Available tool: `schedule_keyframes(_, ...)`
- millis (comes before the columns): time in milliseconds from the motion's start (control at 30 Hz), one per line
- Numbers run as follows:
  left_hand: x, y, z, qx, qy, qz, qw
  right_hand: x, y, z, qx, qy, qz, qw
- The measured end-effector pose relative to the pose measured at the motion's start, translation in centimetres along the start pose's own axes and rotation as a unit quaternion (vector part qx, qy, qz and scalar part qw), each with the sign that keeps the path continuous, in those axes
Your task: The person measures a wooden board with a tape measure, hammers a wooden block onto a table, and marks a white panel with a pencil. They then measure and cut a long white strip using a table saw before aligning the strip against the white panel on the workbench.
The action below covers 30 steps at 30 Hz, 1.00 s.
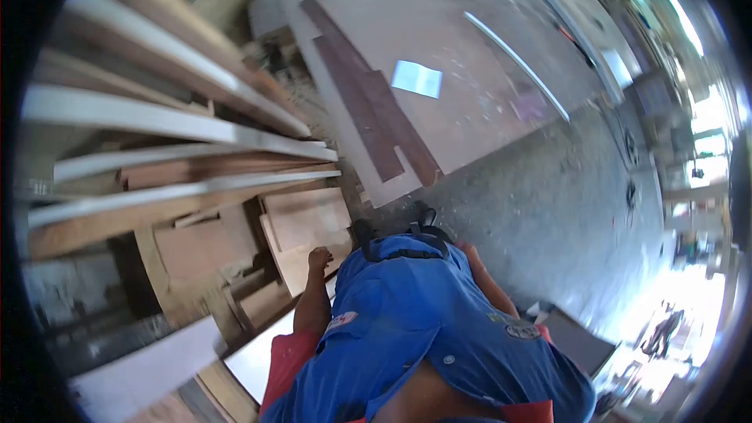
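Observation:
My left hand [319, 258] hangs low beside my blue work garment [392, 290], in front of some light plywood panels [309, 219]. Its fingers look loosely curled and nothing shows in them. On the other side, my right hand [468, 253] is down against the garment, its fingers mostly hidden. Ahead is a large worktable [462, 133]. Dark brown boards [384, 110] lie along its left side, with a folded white sheet of paper [417, 79] next to them. A long thin pale strip [517, 63] lies farther right.
Long timber planks [188, 121] jut in from the left, near the table's corner. A white panel [157, 368] lies at lower left. Concrete floor [540, 196] runs along the table's near side. At lower right sits a dark flat panel [576, 337].

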<state>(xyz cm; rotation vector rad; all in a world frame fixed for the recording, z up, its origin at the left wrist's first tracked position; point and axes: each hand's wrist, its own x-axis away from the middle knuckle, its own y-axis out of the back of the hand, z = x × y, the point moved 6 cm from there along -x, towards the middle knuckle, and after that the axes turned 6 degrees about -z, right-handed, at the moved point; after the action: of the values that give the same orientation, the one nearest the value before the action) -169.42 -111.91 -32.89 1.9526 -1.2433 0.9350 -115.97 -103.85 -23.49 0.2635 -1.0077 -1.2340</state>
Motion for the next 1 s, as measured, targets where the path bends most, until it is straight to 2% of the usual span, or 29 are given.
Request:
schedule_keyframes(33, 0.5, -0.1, -0.6, -0.021, -0.004, 0.012, 1.000, 0.0, 0.9, 1.7, 0.028, 0.036, -0.014, 0.999)
schedule_keyframes(133, 0.9, 0.1, -1.6, -0.055, -0.003, 0.005, 0.998, -0.4, 2.2, 3.2, 0.069, 0.048, -0.093, 0.992)
schedule_keyframes(267, -0.2, -0.2, -2.7, -0.044, 0.003, 0.012, 0.999, -0.2, 5.4, 6.4, -0.059, 0.035, -0.167, 0.984)
schedule_keyframes(333, -0.7, -0.7, -4.1, -0.052, 0.011, 0.018, 0.998, -0.9, 6.2, 7.0, -0.082, -0.043, -0.149, 0.984)
schedule_keyframes(367, -0.3, -1.0, -5.1, -0.048, -0.002, 0.020, 0.999, -1.5, 6.7, 7.1, -0.093, -0.049, -0.161, 0.981)
schedule_keyframes(433, 0.4, -1.2, -6.6, -0.036, -0.034, 0.036, 0.998, -2.9, 6.9, 7.4, -0.040, -0.001, -0.183, 0.982)
schedule_keyframes(500, 1.8, -1.5, -8.4, -0.021, -0.088, 0.089, 0.992, -3.8, 7.2, 7.7, -0.020, -0.024, -0.169, 0.985)
schedule_keyframes(567, 3.9, -1.9, -10.1, 0.012, -0.091, 0.052, 0.994, -4.6, 7.9, 7.5, 0.000, -0.043, -0.153, 0.987)
schedule_keyframes(600, 3.5, -2.2, -10.3, 0.058, -0.050, 0.077, 0.994, -4.9, 8.2, 7.2, 0.014, -0.049, -0.140, 0.989)
schedule_keyframes(633, 3.4, -2.2, -10.7, 0.093, -0.055, 0.066, 0.992, -5.1, 8.3, 6.8, 0.027, -0.055, -0.126, 0.990)
schedule_keyframes(700, 0.4, -1.5, -10.5, 0.194, 0.006, 0.011, 0.981, -6.6, 8.0, 3.5, 0.023, -0.049, -0.119, 0.991)
schedule_keyframes(767, 1.1, -2.4, -12.9, 0.159, -0.010, -0.073, 0.985, -8.0, 8.4, 0.0, 0.037, -0.049, -0.081, 0.995)
schedule_keyframes(800, 1.4, -3.2, -13.9, 0.153, -0.042, -0.076, 0.984, -8.6, 8.8, -1.7, 0.045, -0.055, -0.055, 0.996)
schedule_keyframes(833, 0.7, -3.9, -14.4, 0.159, -0.045, -0.030, 0.986, -9.5, 8.2, -4.9, 0.039, -0.028, -0.051, 0.998)
schedule_keyframes(900, 0.5, -6.7, -15.7, 0.064, -0.116, 0.042, 0.990, -11.1, 10.4, -7.9, 0.026, 0.000, -0.056, 0.998)
schedule_keyframes(967, 1.5, -11.3, -14.6, -0.105, -0.067, -0.019, 0.992, -9.4, 15.4, -9.9, -0.054, -0.077, -0.075, 0.993)
schedule_keyframes(1000, 2.4, -13.3, -14.2, -0.182, -0.049, -0.024, 0.982, -10.1, 16.9, -11.9, -0.061, -0.080, -0.077, 0.992)
